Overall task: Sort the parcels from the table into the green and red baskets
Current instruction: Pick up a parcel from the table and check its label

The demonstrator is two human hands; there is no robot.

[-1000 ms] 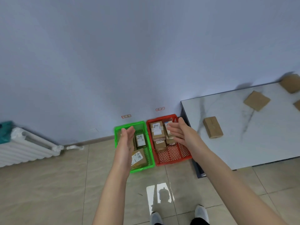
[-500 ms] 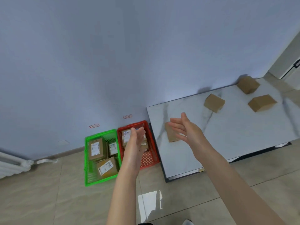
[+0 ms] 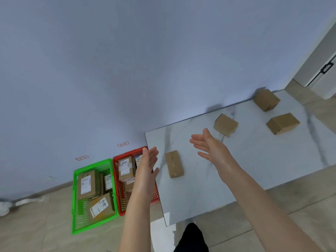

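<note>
Several brown cardboard parcels lie on the white marble table (image 3: 254, 160): the nearest parcel (image 3: 174, 164) by the table's left edge, a second parcel (image 3: 225, 124) further back, and two more parcels (image 3: 283, 123) (image 3: 267, 99) at the far right. My left hand (image 3: 147, 168) is open with nothing in it, held over the red basket (image 3: 123, 206) just left of the nearest parcel. My right hand (image 3: 211, 147) is open and empty above the table, right of that parcel. The green basket (image 3: 76, 206) and the red one on the floor hold labelled parcels.
A blue-grey wall runs behind the baskets and table, with two small labels (image 3: 123, 144) stuck on it above the baskets. A door (image 3: 323, 70) stands at the far right. The floor is beige tile. My dark trouser leg (image 3: 190, 239) shows below the table's near corner.
My view has swung right, from the baskets to the table. Both hands have moved right with it, from over the baskets to either side of the nearest parcel. Both stay empty.
</note>
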